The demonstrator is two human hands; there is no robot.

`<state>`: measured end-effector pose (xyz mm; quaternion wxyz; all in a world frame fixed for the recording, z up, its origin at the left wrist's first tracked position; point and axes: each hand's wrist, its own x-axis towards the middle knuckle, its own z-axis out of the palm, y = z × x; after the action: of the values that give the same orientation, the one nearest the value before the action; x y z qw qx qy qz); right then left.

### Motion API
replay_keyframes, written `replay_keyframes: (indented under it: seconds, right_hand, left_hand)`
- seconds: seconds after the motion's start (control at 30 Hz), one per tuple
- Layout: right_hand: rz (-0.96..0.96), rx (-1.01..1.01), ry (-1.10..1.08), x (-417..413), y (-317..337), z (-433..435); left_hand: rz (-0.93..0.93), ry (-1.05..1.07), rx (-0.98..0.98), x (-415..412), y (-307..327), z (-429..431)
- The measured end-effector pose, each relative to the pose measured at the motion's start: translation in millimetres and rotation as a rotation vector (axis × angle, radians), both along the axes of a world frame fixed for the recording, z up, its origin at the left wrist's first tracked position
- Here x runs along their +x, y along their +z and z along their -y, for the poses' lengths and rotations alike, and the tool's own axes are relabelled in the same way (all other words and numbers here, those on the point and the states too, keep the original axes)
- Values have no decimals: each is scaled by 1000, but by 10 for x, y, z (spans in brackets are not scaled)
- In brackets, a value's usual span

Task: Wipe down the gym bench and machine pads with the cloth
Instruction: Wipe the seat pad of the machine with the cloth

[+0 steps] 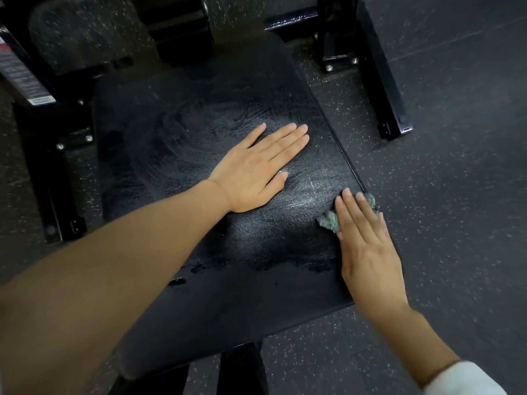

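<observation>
A black textured bench pad [199,115] fills the middle of the head view, with damp streaks across its surface. My left hand [253,169] lies flat on the pad, palm down, fingers together and holding nothing. My right hand [368,246] presses a small grey-green cloth [329,221] against the pad's right edge. Most of the cloth is hidden under my fingers; only tufts show to the left of them and past the fingertips.
Black steel frame legs stand on the speckled rubber floor: one at the right back [382,89], one at the left [54,178]. A second pad [82,32] sits at the far left. A support post [242,366] runs under the pad's near end.
</observation>
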<state>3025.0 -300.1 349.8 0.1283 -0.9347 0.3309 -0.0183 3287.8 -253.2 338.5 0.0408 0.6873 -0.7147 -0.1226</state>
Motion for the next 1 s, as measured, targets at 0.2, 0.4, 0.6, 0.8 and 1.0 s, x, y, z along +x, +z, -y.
replay_keyframes:
  seconds: [0.2, 0.4, 0.6, 0.8, 1.0]
  right_hand:
    - [-20, -35, -82, 530, -101, 272]
    - [-71, -64, -120, 579, -49, 162]
    - [22, -53, -151, 561, 0, -356]
    - [65, -32, -105, 790, 24, -965]
    - [38, -31, -25, 665, 16, -856]
  left_hand:
    - [8, -6, 0, -9, -1, -18]
    - [4, -40, -2, 6, -10, -96]
    - [-20, -120, 20, 53, 5, -287]
    - [-24, -191, 3, 140, 11, -573]
    - [-43, -225, 20, 227, 25, -726]
